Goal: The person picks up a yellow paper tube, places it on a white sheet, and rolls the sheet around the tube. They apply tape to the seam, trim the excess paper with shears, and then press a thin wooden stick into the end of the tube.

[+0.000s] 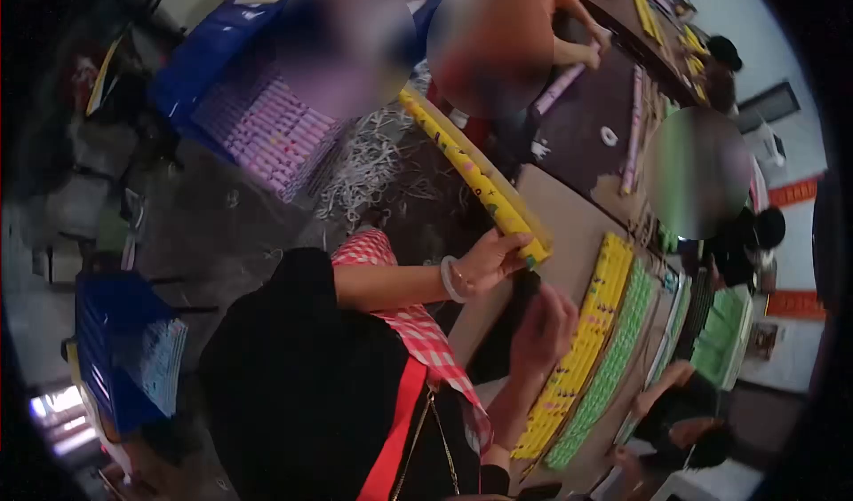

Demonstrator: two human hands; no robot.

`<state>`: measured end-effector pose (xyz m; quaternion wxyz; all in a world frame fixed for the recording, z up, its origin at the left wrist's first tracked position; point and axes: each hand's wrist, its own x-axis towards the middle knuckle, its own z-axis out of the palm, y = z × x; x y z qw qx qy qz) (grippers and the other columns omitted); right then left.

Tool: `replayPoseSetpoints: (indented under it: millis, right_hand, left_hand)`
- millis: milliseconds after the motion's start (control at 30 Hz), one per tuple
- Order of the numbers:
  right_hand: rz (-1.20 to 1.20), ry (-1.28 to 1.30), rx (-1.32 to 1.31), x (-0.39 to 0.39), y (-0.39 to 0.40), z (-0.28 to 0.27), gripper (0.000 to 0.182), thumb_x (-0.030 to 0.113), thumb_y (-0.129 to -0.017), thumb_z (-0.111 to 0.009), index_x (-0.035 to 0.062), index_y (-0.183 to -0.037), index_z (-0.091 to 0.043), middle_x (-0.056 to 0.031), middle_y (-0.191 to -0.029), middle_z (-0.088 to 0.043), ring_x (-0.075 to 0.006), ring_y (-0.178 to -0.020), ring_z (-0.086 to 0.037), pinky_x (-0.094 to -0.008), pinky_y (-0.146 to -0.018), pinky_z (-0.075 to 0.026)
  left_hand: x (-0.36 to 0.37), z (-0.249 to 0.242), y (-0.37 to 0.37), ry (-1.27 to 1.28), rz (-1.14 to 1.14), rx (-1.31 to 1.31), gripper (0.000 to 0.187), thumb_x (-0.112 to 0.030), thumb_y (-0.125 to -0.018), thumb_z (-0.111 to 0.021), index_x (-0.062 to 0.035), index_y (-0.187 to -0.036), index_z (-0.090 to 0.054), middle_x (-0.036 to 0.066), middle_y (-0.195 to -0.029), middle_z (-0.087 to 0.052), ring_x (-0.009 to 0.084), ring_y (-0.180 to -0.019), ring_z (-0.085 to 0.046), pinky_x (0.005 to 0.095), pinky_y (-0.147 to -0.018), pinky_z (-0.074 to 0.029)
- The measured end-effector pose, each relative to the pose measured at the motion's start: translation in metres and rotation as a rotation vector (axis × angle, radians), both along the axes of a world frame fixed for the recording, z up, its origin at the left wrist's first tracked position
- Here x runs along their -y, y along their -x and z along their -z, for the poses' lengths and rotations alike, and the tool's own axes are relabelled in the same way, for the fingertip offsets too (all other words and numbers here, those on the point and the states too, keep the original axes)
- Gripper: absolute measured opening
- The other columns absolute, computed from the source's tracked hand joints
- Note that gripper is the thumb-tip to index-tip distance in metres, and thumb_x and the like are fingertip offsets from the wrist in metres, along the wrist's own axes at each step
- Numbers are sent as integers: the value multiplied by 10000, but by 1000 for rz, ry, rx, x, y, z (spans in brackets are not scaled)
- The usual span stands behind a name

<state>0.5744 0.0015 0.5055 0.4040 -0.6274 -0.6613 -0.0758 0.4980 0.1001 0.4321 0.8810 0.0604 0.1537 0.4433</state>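
Note:
My left hand, with a pale bracelet at the wrist, is closed around the near end of a long yellow patterned roll of what looks like wrapping paper. The roll slants away toward the upper left. Just below its near end is my right hand, apart from my left. Its fingers look bent but are blurred by motion, and whether they hold anything cannot be made out. On the table beside it lie several yellow patterned rolls in a row, with green patterned rolls alongside.
A blue container with many pink rolls is at the upper left. White curled strips lie nearby. A person in orange handles a pink roll on the dark table. Another person is at the lower right.

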Motion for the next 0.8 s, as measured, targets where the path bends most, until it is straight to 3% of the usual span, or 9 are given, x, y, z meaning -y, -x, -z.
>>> replayPoseSetpoints:
  millis: [67, 133, 367, 500, 567, 633, 700, 767, 800]
  right_hand:
    - [-216, 60, 12, 8, 10, -18, 295, 36, -723, -606, 39, -1013, -547, -123, -883, -560, -278, -826, -531, -344, -741, -424]
    - [-164, 77, 50, 12, 12, -17, 333, 67, -707, -617, 38, -1030, -540, -128, -944, -539, -291, -863, -516, -365, -758, -413]
    - [393, 248, 31, 48, -32, 13, 579, 149, -696, -637, 62, -1200, -365, -141, -1050, -463, -301, -926, -475, -377, -805, -391]
    - [614, 284, -16, 72, -61, 22, 401, 141, -684, -646, 40, -1013, -441, -129, -938, -461, -299, -889, -461, -363, -766, -394]
    - [716, 350, -49, 79, -75, 31, 327, 144, -672, -655, 37, -912, -460, -127, -877, -452, -299, -860, -468, -374, -729, -404]
    - [838, 337, -16, 87, -87, 51, 340, 141, -654, -666, 37, -910, -467, -123, -868, -456, -292, -845, -479, -366, -707, -419]
    - [895, 372, -37, 92, -95, 61, 365, 134, -632, -675, 41, -920, -471, -115, -864, -458, -286, -847, -487, -348, -700, -432]
    - [1010, 340, 66, 99, -96, 68, 385, 129, -608, -685, 54, -925, -479, -101, -859, -459, -283, -832, -491, -339, -693, -435]
    - [1024, 332, 59, 103, -98, 76, 406, 135, -600, -686, 69, -942, -479, -88, -861, -453, -274, -826, -489, -348, -671, -430]
  left_hand:
    - [36, -10, -22, -33, 129, -51, 225, -156, -796, -590, -62, -969, -482, 14, -862, -529, 139, -806, -537, 261, -727, -465]
    - [79, -1, -46, -187, 266, -154, 243, -147, -797, -584, -62, -993, -468, 17, -882, -522, 137, -821, -527, 260, -734, -460]
    - [175, 46, -93, -778, 591, -466, 314, -112, -802, -565, -63, -1076, -421, 27, -952, -498, 129, -875, -490, 256, -757, -442]
    - [205, 71, -90, -1100, 707, -579, 359, -93, -804, -554, -64, -1124, -394, 33, -991, -484, 125, -906, -469, 253, -770, -432]
    - [219, 76, -90, -880, 707, -345, 399, -73, -800, -555, -52, -1151, -366, 18, -1032, -444, 121, -922, -414, 246, -803, -394]
    - [221, 66, -91, -834, 502, -272, 296, -154, -764, -619, -44, -986, -457, 22, -878, -447, 108, -805, -403, 256, -726, -384]
    - [208, 87, -92, -850, 770, -169, 353, -128, -740, -625, -43, -1036, -453, 40, -938, -482, 126, -883, -429, 278, -806, -380]
    - [197, 121, -102, -1319, 926, -37, 385, -74, -777, -558, -24, -1135, -425, 106, -1173, -439, 156, -1060, -406, 291, -887, -348]
    - [178, 109, -110, -1581, 952, -75, 317, -131, -752, -586, -22, -1041, -514, 157, -1016, -543, 190, -962, -505, 306, -813, -401]
